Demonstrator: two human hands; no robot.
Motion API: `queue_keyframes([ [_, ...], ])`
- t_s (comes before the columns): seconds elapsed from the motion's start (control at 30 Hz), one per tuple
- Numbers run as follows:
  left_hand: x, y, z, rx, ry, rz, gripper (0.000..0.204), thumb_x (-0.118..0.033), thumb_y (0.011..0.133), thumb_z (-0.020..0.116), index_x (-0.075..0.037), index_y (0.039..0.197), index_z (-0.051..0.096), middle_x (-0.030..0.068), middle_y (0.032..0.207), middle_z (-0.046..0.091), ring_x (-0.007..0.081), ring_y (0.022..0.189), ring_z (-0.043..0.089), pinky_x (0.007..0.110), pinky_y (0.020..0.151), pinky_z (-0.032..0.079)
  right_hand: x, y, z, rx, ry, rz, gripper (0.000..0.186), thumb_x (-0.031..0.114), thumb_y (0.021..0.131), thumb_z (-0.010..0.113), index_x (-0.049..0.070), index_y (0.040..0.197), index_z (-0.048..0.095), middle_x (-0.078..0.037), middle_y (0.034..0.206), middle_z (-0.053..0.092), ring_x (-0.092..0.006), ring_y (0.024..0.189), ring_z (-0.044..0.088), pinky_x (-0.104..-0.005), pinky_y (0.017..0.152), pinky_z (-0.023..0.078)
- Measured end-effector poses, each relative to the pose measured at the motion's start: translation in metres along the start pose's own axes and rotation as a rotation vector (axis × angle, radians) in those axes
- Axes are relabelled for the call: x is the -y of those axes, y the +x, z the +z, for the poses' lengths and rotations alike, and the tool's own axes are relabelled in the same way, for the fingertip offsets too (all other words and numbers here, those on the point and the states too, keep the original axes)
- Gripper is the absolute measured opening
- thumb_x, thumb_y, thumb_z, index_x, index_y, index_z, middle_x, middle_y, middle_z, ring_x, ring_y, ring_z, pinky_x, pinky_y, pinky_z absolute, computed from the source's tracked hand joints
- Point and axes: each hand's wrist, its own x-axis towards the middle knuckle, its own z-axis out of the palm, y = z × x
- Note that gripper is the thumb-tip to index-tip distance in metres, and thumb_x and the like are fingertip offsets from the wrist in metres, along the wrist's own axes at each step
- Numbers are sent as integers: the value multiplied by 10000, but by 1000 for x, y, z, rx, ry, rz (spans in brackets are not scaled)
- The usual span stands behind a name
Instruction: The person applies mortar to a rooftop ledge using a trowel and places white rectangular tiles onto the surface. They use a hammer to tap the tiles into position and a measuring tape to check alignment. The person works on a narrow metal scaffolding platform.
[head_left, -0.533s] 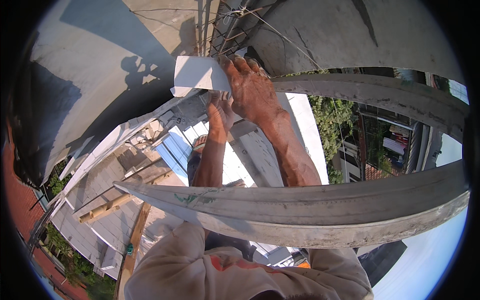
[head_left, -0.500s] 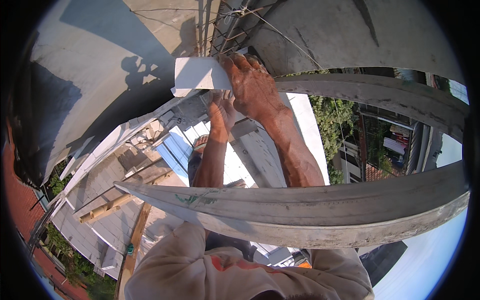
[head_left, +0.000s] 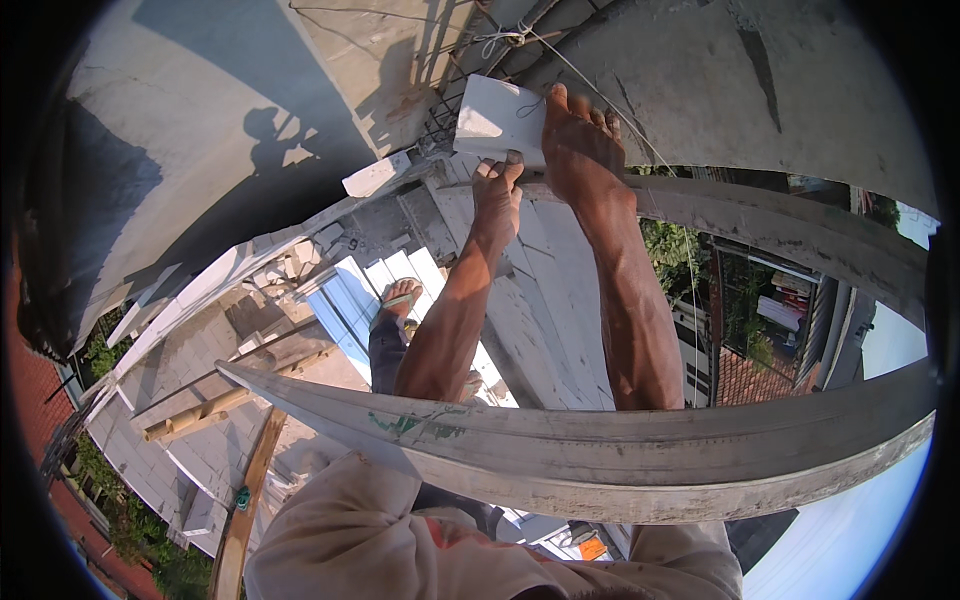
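Observation:
A white building block (head_left: 492,108) is between my hands near the top of the wall, tilted, its near face partly in shadow. My right hand (head_left: 585,150) grips its right end, fingers spread over the upper side and the thumb side hidden. Below its near edge my left hand (head_left: 497,195) has bent fingertips pressed to the underside. Just behind the block stands a rusty steel rebar lattice (head_left: 440,128). A thin string (head_left: 585,82), knotted to bars above, runs down past my right hand.
A long grey beam (head_left: 600,450) crosses over my forearms; another beam (head_left: 790,225) lies right of my right hand. A grey wall (head_left: 700,90) rises behind. Left are a white block piece (head_left: 377,175), bamboo poles (head_left: 225,402) and my sandalled foot (head_left: 402,297) far below.
Both hands and the block have moved right, and the block has turned so its left end points upward. The white piece on the wall at left is now uncovered.

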Motion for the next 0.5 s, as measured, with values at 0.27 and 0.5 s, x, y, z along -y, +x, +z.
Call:
queue_keyframes([
  [0.27,-11,-3,1,-47,63,-38,561,-344,858,863,-59,1242,570,22,1235,561,162,1219,499,410,1153,293,6,12,-8,13,103,35,547,189,954,620,47,1468,496,-224,1371,610,-405,1317,593,-560,1180,382],
  [0.5,-37,-26,-17,69,-60,151,723,-382,815,891,-21,1331,534,66,1343,551,190,1330,468,366,1149,343,25,-12,-43,192,203,-153,537,169,881,677,-4,1371,539,-194,1265,621,-358,1283,603,-532,1095,449],
])
